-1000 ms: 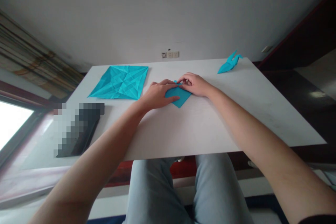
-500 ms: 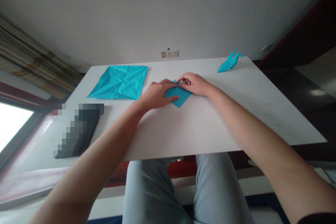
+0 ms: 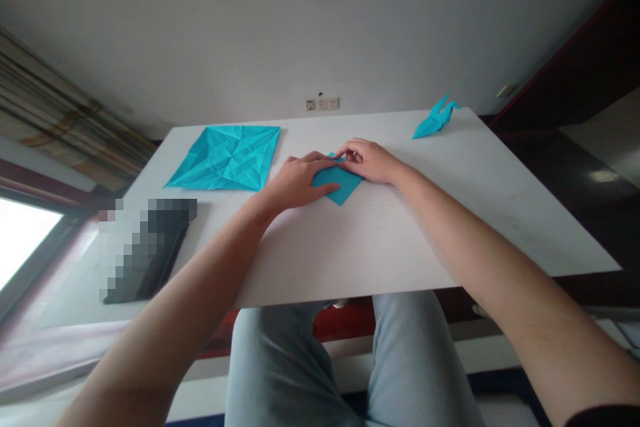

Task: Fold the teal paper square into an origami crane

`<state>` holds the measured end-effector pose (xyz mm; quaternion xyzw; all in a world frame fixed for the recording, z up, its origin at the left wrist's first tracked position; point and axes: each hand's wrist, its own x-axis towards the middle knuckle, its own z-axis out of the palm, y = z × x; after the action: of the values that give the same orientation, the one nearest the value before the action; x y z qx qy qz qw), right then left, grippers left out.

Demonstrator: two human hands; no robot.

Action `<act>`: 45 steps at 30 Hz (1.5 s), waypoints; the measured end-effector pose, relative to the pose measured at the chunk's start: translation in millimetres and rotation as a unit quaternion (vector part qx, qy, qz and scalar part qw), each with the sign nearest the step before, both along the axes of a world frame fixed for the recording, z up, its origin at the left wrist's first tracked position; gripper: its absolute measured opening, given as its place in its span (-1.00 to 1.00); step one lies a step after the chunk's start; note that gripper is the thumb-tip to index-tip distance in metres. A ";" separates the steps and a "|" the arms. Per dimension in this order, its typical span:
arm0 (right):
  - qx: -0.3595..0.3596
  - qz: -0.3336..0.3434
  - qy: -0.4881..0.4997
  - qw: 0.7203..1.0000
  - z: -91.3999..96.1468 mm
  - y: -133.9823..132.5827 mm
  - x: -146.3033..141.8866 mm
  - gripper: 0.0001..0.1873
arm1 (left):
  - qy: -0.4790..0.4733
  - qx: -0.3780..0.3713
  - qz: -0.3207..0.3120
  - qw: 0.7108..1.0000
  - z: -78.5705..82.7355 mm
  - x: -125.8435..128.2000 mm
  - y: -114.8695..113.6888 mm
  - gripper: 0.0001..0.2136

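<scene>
A small folded sheet of blue paper (image 3: 341, 191) lies on the white table in front of me, one corner pointing towards me. My left hand (image 3: 299, 180) rests flat over its left side, fingers stretched along the upper part and thumb apart on the near part. At the far right edge, my right hand (image 3: 367, 160) has its fingers curled, with thumb and index fingertip pinched at the paper. The fingers hide much of the far corner, so the fold there cannot be made out.
A larger creased blue sheet (image 3: 231, 159) lies spread out to the left. At the far right stands a blue paper crane (image 3: 434, 121). A dark, partly pixelated device (image 3: 165, 247) sits at the near left. The white table (image 3: 350, 260) ends just before my knees.
Both hands keep nearly the same place on the folded paper. The view has shifted very slightly, and my left knee has moved a little to the left.
</scene>
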<state>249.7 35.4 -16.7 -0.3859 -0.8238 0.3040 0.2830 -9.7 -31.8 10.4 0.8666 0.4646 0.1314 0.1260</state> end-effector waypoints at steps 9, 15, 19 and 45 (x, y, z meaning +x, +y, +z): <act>0.006 0.001 -0.006 1.000 0.1 0.2 0.8 -0.75 | -0.008 0.001 -0.006 1.000 -0.6 -0.3 -0.4 -0.43; 0.015 0.005 -0.011 1.000 -0.6 1.0 0.9 -0.72 | -0.005 0.001 -0.005 1.000 -0.6 -0.3 -0.5 -0.42; 0.019 0.006 -0.011 1.000 -1.5 2.0 1.2 -0.73 | 0.005 -0.002 -0.005 1.000 1.5 0.2 -1.3 -0.40; 0.020 0.007 -0.013 1.000 -1.7 1.9 0.9 -0.74 | 0.007 0.005 -0.007 1.000 -0.8 -0.3 -0.7 -0.41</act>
<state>250.7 37.2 -18.4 -0.3784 -0.8359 0.2842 0.2781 -10.0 -32.5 9.6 0.8711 0.4590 0.1271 0.1195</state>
